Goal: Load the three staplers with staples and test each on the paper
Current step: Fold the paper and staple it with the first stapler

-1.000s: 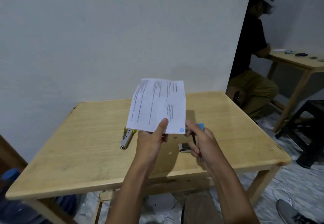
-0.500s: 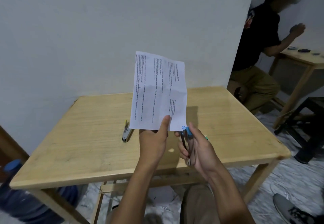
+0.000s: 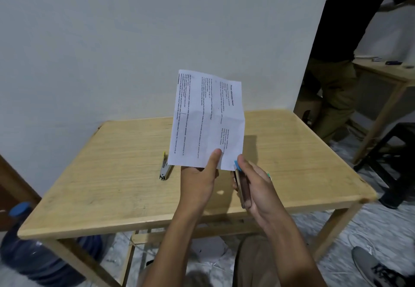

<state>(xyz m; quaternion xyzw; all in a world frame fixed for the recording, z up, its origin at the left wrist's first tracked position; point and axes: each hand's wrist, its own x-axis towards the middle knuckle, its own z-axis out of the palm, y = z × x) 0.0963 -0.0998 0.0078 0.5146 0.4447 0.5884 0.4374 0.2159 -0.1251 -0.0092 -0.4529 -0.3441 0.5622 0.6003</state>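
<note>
Your left hand (image 3: pixel 198 181) is pinching the paper (image 3: pixel 207 120) upright. Your right hand (image 3: pixel 256 187) is gripping the blue-tipped stapler (image 3: pixel 240 181) at its near right corner. Squeeze hard, keeping the paper flat.

Pale, matt wooden tabletop (image 3: pixel 107 174) shows fine grain; the creased white printed paper sheet (image 3: pixel 207 120) looks thin, and the small silver metal stapler (image 3: pixel 164 171) glints.

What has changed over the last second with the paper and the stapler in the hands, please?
The left hand has raised the paper from tilted to nearly upright. The right hand has brought the blue-tipped stapler up to the paper's lower right corner. The yellow stapler stays on the table, and both grips are unchanged.
</note>
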